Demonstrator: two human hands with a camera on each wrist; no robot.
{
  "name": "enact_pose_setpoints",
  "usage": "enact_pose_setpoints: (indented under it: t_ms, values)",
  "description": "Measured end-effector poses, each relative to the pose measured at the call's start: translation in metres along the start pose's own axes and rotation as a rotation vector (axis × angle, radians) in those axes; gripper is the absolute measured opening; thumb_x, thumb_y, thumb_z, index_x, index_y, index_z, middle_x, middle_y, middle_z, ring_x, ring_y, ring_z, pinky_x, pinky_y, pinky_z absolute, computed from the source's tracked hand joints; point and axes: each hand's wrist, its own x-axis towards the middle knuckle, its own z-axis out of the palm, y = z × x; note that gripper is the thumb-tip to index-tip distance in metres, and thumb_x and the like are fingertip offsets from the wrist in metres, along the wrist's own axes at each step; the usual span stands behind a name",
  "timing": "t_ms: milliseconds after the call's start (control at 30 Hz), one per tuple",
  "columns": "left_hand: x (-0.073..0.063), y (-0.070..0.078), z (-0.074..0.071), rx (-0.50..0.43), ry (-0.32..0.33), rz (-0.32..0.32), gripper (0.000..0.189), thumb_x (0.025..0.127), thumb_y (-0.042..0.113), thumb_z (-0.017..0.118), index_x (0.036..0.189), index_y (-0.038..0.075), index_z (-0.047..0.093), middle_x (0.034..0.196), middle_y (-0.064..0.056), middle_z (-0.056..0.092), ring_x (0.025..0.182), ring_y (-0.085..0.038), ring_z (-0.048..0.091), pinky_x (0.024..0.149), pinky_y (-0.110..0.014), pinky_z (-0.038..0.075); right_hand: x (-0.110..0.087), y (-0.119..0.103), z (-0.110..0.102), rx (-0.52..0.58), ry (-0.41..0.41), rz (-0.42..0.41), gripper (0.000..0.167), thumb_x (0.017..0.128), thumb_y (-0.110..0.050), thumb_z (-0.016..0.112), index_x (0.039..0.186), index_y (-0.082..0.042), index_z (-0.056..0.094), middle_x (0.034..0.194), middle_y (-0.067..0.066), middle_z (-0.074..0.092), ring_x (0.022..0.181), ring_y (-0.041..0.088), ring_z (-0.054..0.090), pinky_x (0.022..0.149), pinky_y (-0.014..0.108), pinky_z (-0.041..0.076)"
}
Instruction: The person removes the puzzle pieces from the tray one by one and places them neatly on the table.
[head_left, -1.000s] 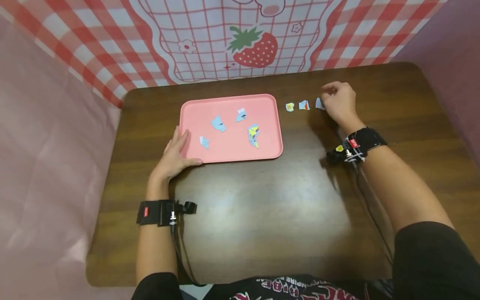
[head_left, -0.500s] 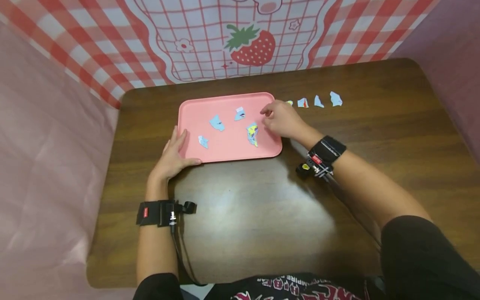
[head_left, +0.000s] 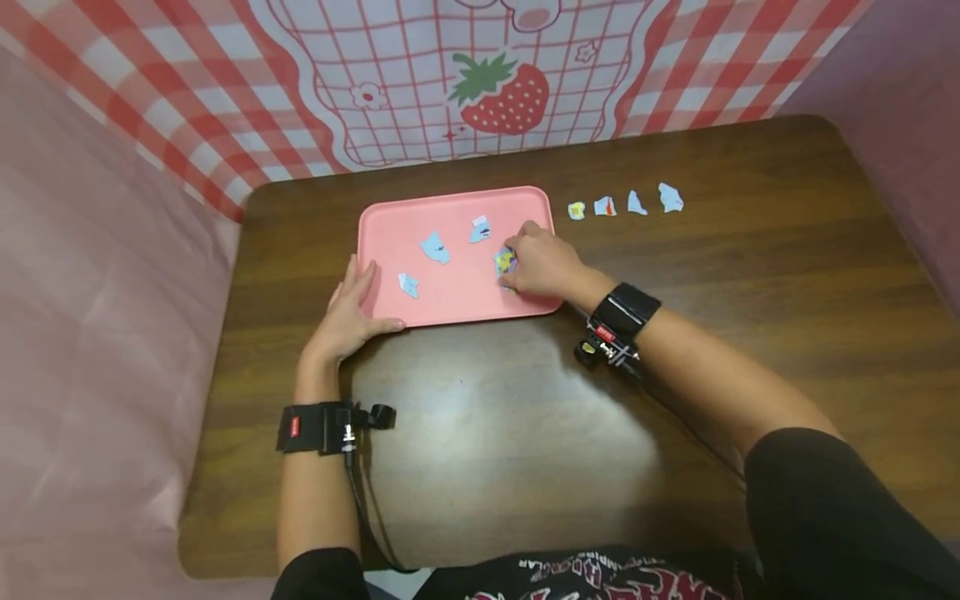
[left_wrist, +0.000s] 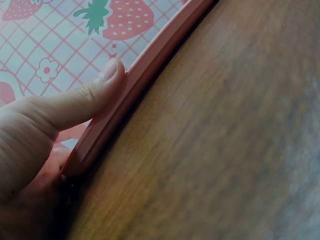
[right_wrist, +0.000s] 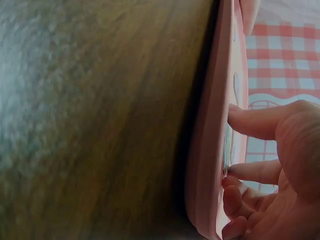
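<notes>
Right hand [head_left: 546, 265] over a pink tray [head_left: 465, 298], fingers curled round a yellow-and-blue scrap [head_left: 505, 262] inside its right side — left hand [head_left: 347, 315] touching the tray's near-left corner, fingers extended, three pale-blue scraps [head_left: 434, 248] between, four outer scraps [head_left: 636, 203] on the bench [head_left: 495, 442].

The tray [head_left: 457, 293] looks like smooth moulded plastic with a soft, nearly matt finish. The pieces [head_left: 434, 247] lying in it appear to be thin paper, as do the torn-edged scraps [head_left: 671, 197] to its right. The yellow-and-blue piece [head_left: 504, 262] at its right end is probably paper too, though the right hand [head_left: 543, 262] partly covers it. Beneath the tray, the table [head_left: 487, 433] has a wood-grain surface, glossy in front. Behind hangs printed cloth [head_left: 390, 125]; well left, a plain creased fabric [head_left: 90, 333] with a faint sheen.
</notes>
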Motion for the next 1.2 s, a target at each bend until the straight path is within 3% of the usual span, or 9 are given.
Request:
enact_pose_setpoints:
  t_ms: [500, 733, 967, 1200]
  values:
    - [-0.004, 0.003, 0.000, 0.026, -0.007, -0.005, 0.118, 0.075, 0.041, 0.090, 0.163, 0.021, 0.015, 0.168, 0.002, -0.014, 0.150, -0.046, -0.007, 0.113, -0.071, 0.006, 0.000, -0.001, 0.003, 0.090, 0.019, 0.091, 0.068, 0.076, -0.035, 0.086, 0.128, -0.002, 0.058, 0.121, 0.016, 0.054, 0.106, 0.031, 0.056, 0.089, 0.050, 0.049]
    - [-0.005, 0.004, 0.002, 0.009, 0.000, 0.005, 0.117, 0.075, 0.040, 0.090, 0.163, 0.020, 0.016, 0.168, 0.003, -0.013, 0.151, -0.045, -0.006, 0.114, -0.070, 0.005, -0.002, -0.001, 0.008, 0.161, 0.070, 0.044, 0.067, 0.078, -0.026, 0.085, 0.130, -0.004, 0.049, 0.105, 0.012, 0.063, 0.094, 0.030, 0.061, 0.082, 0.047, 0.049]
    - [-0.007, 0.005, 0.004, 0.011, 0.000, 0.010, 0.116, 0.076, 0.042, 0.089, 0.163, 0.019, 0.016, 0.169, 0.002, -0.012, 0.151, -0.044, -0.005, 0.114, -0.069, 0.005, -0.010, -0.004, 0.010, 0.342, 0.162, 0.001, 0.049, 0.084, -0.005, 0.072, 0.128, -0.003, 0.050, 0.083, 0.010, 0.065, 0.073, 0.026, 0.061, 0.066, 0.038, 0.047]
    - [-0.008, 0.005, 0.004, 0.001, 0.005, -0.007, 0.116, 0.075, 0.044, 0.089, 0.163, 0.023, 0.017, 0.168, 0.004, -0.013, 0.151, -0.042, -0.007, 0.113, -0.071, 0.005, -0.014, -0.003, 0.002, 0.532, 0.284, 0.052, 0.043, 0.084, 0.000, 0.072, 0.125, -0.003, 0.057, 0.088, 0.013, 0.067, 0.080, 0.027, 0.063, 0.074, 0.040, 0.049]
